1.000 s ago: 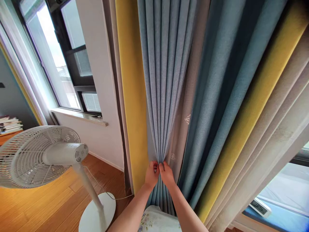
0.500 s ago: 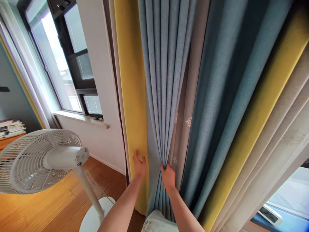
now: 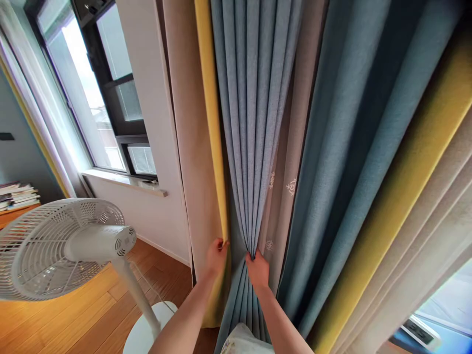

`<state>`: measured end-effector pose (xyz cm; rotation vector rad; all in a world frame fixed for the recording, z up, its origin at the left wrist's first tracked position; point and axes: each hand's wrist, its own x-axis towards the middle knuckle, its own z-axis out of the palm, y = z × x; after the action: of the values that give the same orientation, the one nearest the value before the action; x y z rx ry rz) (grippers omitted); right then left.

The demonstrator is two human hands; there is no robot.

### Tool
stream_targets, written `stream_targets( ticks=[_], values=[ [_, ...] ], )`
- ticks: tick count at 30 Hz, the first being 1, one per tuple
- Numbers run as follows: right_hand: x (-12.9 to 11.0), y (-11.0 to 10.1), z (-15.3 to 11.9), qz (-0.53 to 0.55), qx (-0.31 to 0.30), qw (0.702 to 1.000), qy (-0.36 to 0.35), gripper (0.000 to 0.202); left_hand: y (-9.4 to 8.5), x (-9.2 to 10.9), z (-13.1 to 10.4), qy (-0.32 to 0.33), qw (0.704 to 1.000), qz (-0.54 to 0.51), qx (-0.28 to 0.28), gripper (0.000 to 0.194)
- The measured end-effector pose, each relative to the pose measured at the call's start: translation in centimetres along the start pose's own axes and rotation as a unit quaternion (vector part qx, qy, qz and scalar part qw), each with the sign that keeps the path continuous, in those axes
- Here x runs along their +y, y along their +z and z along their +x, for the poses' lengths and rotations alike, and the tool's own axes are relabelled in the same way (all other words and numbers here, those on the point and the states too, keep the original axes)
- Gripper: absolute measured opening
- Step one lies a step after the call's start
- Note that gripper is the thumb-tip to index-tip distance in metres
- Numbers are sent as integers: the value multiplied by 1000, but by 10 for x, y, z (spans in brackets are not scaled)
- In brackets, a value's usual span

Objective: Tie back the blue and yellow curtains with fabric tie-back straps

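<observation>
A blue-grey curtain (image 3: 250, 123) hangs in narrow pleats that narrow to a bunch low down. My right hand (image 3: 257, 269) is closed around that bunch, and below it the cloth fans out again. Left of it, my left hand (image 3: 217, 256) pinches the edge of a yellow curtain panel (image 3: 211, 98), which is drawn into a thin strip above the fingers. Behind the yellow strip a beige curtain (image 3: 188, 123) shows. To the right of the bunch hangs beige cloth with small white embroidered motifs (image 3: 291, 187).
A white standing fan (image 3: 92, 241) is at the left on the wooden floor (image 3: 92, 314). Behind it are a dark-framed window (image 3: 121, 93) and a sill (image 3: 125, 183). Stacked books (image 3: 18, 195) lie far left. Wide blue curtain folds (image 3: 342, 147) hang right, with a digital clock (image 3: 420, 330) below.
My left hand has gone from lying against the yellow panel to gripping its edge. The panel has been drawn right into a narrow strip, uncovering beige cloth. My right hand keeps its hold.
</observation>
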<state>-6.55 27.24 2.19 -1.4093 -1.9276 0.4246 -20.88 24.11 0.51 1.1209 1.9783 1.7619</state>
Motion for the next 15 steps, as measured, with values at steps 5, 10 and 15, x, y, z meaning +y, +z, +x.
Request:
stream_targets(
  ticks=[5, 10, 15],
  values=[
    [-3, -3, -3, -5, 1, 1000, 9, 27, 28, 9, -24, 76, 996, -17, -42, 14],
    [-1, -10, -6, 7, 1, 1000, -3, 25, 35, 10, -37, 112, 993, -13, -18, 34],
    [-6, -13, -8, -1, -4, 1000, 2, 29, 32, 10, -37, 86, 996, 30, 10, 16]
  ],
)
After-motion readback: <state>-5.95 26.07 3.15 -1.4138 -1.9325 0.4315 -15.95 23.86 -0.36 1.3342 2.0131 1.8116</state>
